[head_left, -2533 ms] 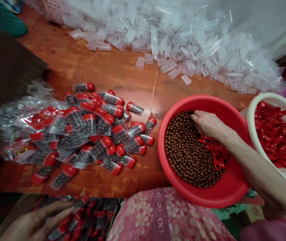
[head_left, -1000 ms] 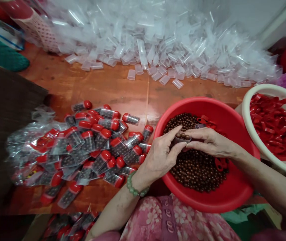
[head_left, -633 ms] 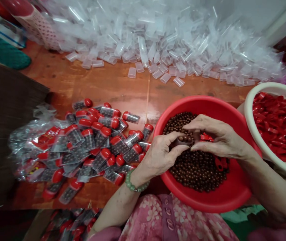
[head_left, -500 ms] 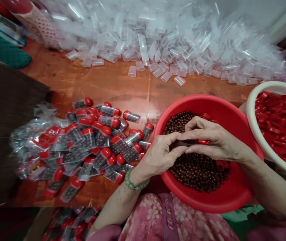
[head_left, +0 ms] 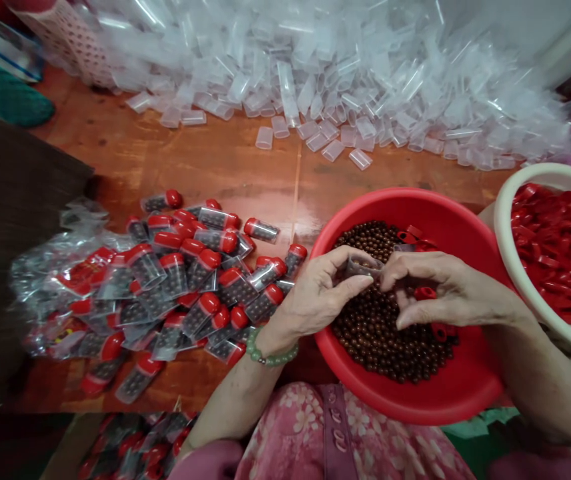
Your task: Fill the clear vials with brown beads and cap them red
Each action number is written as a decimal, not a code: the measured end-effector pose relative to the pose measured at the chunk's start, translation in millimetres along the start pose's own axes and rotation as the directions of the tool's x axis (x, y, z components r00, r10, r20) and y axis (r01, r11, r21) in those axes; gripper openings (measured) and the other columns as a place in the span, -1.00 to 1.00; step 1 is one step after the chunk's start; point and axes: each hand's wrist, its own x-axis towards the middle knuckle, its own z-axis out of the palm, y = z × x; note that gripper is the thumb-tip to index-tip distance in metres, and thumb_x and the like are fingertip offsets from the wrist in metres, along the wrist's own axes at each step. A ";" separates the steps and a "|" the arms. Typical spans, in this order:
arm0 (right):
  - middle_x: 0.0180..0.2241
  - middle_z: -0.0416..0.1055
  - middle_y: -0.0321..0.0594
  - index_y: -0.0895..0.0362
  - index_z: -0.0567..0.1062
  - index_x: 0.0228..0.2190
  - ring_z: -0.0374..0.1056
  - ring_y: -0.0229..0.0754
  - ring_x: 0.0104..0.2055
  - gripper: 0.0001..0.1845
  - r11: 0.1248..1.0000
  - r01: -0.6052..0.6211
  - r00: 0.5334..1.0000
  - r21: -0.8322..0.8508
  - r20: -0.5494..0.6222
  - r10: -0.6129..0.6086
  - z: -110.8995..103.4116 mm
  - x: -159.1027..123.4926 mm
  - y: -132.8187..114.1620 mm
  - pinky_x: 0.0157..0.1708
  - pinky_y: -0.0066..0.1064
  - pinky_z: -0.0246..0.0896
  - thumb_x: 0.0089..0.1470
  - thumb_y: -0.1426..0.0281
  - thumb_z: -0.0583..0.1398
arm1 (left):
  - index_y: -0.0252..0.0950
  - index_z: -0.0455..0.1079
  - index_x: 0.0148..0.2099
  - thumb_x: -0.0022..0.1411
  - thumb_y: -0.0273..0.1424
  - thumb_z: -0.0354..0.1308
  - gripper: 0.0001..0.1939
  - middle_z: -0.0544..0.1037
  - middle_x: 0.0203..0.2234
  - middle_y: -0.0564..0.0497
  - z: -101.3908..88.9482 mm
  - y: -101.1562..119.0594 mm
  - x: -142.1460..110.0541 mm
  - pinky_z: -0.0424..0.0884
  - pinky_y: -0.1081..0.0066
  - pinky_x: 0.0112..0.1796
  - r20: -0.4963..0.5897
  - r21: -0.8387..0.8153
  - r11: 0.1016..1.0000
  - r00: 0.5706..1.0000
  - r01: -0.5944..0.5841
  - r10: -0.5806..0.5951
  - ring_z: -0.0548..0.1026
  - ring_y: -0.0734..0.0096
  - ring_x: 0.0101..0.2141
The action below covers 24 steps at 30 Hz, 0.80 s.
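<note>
My left hand (head_left: pixel 323 290) pinches a small clear plastic sleeve (head_left: pixel 364 267) between thumb and fingers, above the beads. Brown round beads (head_left: pixel 395 350) lie heaped in the red basin (head_left: pixel 470 380). Close by on the right, the fingers of my right hand (head_left: pixel 445 287) are curled beside the sleeve's end, with the thumb apart. Within its palm sits a red cap (head_left: pixel 424 293), partly hidden by the fingers. More red caps (head_left: pixel 443 331) rest in the basin below that hand and at its far side.
Left of the basin lies a pile of bead-filled, red-capped sleeves (head_left: pixel 205 260), beside crumpled clear bags (head_left: pixel 40 267). A large heap of clear sleeves (head_left: pixel 315 87) spans the table's back. At right stands a white basin (head_left: pixel 503 233) of red caps. A dark box (head_left: pixel 15 267) stands left.
My right hand has drawn back to the right from the sleeve, its thumb and fingers parting, and the red cap has moved with it. My left hand keeps the sleeve, which is now more exposed.
</note>
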 end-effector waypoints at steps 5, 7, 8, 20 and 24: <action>-0.26 0.54 -0.23 0.09 0.56 -0.09 0.41 -0.29 -0.42 -0.61 0.969 -0.236 0.955 -0.067 -0.201 0.218 -22.2 -14.0 -0.9 -0.42 -0.44 0.34 0.08 0.18 0.37 | -0.32 0.47 -0.10 0.31 -0.38 0.23 -0.85 0.60 -0.22 -0.02 1.5 8.4 0.0 0.46 0.45 -0.12 0.051 -0.027 0.999 0.998 -0.046 0.048 0.54 0.46 -0.22; -0.30 0.56 -0.23 0.08 0.58 -0.15 0.42 -0.22 -0.38 -0.69 0.924 -0.339 0.900 -0.180 -0.348 0.262 -32.0 -20.2 6.0 -0.38 -0.38 0.33 0.13 0.17 0.31 | -0.32 0.48 -0.08 0.33 -0.41 0.21 -0.86 0.61 -0.20 -0.03 1.6 9.7 1.4 0.45 0.44 -0.11 0.090 0.089 0.993 0.993 -0.083 0.075 0.55 0.45 -0.20; -0.29 0.57 -0.22 0.08 0.58 -0.15 0.42 -0.18 -0.35 -0.72 0.888 -0.388 0.875 -0.247 -0.401 0.271 -36.6 -23.2 10.6 -0.34 -0.34 0.32 0.17 0.18 0.27 | -0.32 0.49 -0.08 0.33 -0.43 0.21 -0.86 0.61 -0.20 -0.03 1.3 9.4 2.5 0.45 0.45 -0.10 0.094 0.153 0.982 0.991 -0.106 0.093 0.55 0.45 -0.19; -0.18 0.49 -0.07 0.15 0.53 -0.04 0.45 -0.03 -0.15 -0.66 0.423 -0.472 0.797 -0.773 -0.169 0.580 -44.9 -16.9 47.3 -0.17 -0.28 0.27 0.16 0.46 0.12 | -0.24 0.47 -0.01 0.35 -0.44 0.21 -0.83 0.62 -0.20 0.08 -2.4 -10.9 11.8 0.44 0.52 -0.14 0.057 0.388 0.899 0.979 -0.204 0.197 0.56 0.54 -0.20; -0.16 0.43 -0.06 0.17 0.51 0.00 0.43 -0.04 -0.20 -0.61 0.309 -0.454 0.761 -0.836 -0.184 0.622 -44.6 -17.5 53.0 -0.27 -0.30 0.23 0.10 0.43 0.20 | -0.22 0.44 0.05 0.33 -0.39 0.23 -0.76 0.62 -0.15 0.04 -3.9 -14.1 13.3 0.46 0.46 -0.11 0.036 0.374 0.911 0.984 -0.176 0.175 0.59 0.46 -0.18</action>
